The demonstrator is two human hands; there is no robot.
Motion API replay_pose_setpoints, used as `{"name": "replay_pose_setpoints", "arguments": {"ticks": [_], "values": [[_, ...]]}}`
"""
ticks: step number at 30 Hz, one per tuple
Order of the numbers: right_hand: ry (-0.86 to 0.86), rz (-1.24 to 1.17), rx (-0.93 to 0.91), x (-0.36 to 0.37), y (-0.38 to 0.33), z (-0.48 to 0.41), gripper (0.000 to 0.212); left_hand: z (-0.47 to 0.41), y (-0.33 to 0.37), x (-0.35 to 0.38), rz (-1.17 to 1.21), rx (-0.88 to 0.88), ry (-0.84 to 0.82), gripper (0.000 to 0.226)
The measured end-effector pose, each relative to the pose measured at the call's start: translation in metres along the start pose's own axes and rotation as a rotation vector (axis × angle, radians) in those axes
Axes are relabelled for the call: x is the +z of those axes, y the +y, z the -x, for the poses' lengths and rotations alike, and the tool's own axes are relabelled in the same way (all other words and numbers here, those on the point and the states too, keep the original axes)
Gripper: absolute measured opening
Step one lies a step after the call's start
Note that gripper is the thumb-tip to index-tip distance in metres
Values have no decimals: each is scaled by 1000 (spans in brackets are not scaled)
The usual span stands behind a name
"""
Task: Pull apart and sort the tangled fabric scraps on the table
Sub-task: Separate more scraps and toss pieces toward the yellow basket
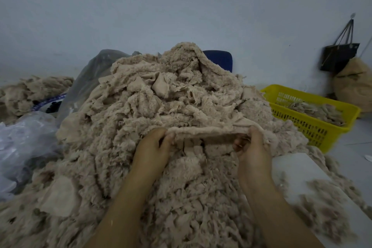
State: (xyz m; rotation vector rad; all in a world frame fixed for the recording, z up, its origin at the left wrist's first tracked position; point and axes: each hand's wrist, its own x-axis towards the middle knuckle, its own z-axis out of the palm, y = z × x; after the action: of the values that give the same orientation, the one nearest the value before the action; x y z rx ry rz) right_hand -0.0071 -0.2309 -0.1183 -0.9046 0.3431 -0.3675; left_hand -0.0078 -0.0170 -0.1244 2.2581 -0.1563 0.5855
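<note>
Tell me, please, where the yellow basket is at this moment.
In the head view the yellow basket sits at the right, beside the heap of fabric scraps, below the black bag hanging on the wall.

Dim, flat, bluish light; soft focus, edges blurred and bowed.

The pile (161, 106) hogs nearly the whole middle, near to far. Plastic bags (26, 143) crowd the left side. Only open bit is a bare patch of table (298, 169) near right, with the basket (310, 127) just beyond it.
</note>
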Motion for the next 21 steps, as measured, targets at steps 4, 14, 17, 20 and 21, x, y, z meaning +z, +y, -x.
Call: {"name": "replay_pose_setpoints", "arguments": {"ticks": [4, 14, 17, 20, 21], "values": [[-426, 157, 206, 9, 12, 14, 62, 10, 26, 4, 70, 167, 28, 39], [-513, 201, 193, 10, 19, 16, 44, 30, 42, 31, -4, 363, -242, 19], [-359, 15, 180, 10, 13, 12, 32, 25, 35, 31, -86, 305, -239, 15], [-287, -117, 272, 8, 1, 5, 29, 16, 20, 24, -221, 210, -259, 3], [-294, -103, 259, 5, -2, 3, 36, 12, 13, 19, -227, 140, -223, 8]]}}
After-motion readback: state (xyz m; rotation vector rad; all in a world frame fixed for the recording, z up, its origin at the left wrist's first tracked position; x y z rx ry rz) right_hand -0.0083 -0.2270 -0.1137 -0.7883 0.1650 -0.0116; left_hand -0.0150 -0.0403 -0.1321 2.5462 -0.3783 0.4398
